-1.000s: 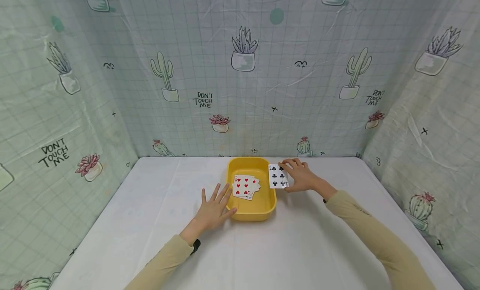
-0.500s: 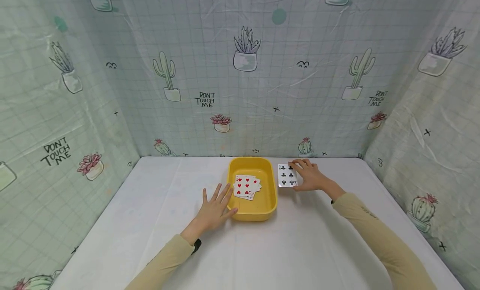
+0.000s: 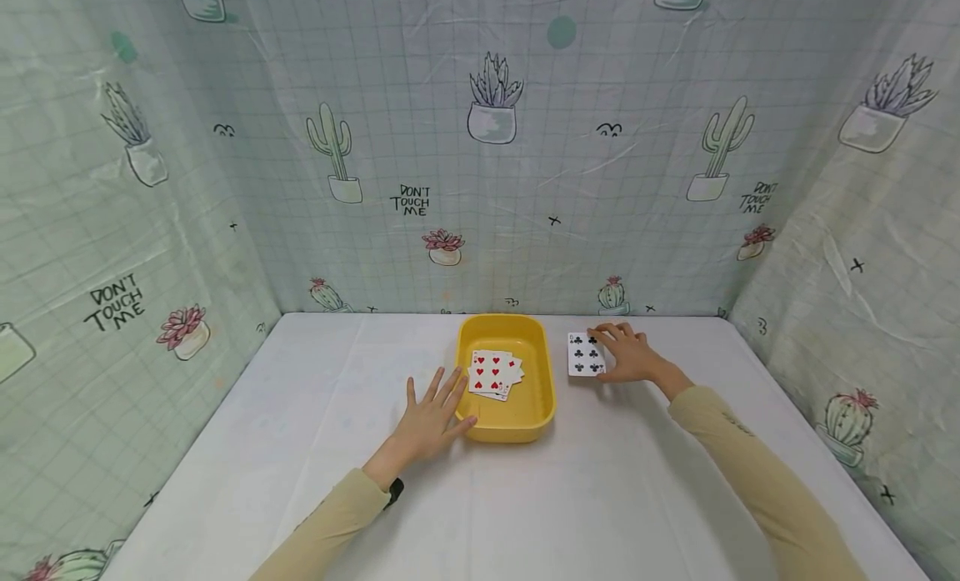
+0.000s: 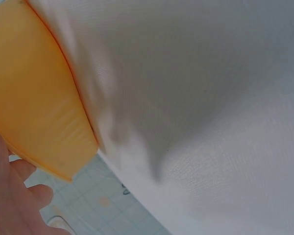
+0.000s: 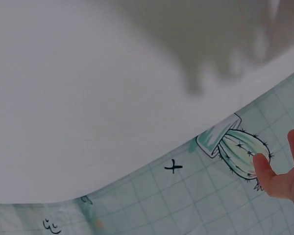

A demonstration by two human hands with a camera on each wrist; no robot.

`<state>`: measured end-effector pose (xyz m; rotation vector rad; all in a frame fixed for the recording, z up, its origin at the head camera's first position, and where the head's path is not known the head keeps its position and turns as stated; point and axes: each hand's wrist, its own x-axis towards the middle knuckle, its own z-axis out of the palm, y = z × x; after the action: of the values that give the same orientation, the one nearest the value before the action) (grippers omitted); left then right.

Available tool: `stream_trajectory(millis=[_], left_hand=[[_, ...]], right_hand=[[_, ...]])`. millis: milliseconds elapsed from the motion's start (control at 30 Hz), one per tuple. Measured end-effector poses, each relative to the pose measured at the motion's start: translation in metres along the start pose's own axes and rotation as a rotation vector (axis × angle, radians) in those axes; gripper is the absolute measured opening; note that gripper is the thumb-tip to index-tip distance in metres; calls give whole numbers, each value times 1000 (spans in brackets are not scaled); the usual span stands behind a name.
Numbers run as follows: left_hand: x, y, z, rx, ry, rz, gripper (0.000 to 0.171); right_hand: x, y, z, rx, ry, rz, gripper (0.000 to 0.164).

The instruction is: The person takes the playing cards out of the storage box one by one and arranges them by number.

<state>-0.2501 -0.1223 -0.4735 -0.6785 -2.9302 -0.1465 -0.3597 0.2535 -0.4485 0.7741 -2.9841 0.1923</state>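
We see the right hand [image 3: 628,358] pinching a white rectangular playing card with black clubs [image 3: 586,354], just right of the yellow rounded-rectangular tray [image 3: 506,434]. Our left hand [image 3: 426,427], fingers spread wide, touches the tray's left rim. White red-suited playing cards [image 3: 490,373] overlap inside.

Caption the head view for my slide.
Right hand holding the six of clubs beside a yellow tray of cards.
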Motion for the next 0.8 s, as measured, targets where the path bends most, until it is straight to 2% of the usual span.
stream_trajectory(millis=[400, 800], left_hand=[[-1, 0, 0, -21, -27, -14, 73], [-2, 1, 1, -32, -6, -9, 73]], right_hand=[[7, -3, 16, 10, -33, 3, 83], [14, -7, 24, 0, -62, -3, 83]])
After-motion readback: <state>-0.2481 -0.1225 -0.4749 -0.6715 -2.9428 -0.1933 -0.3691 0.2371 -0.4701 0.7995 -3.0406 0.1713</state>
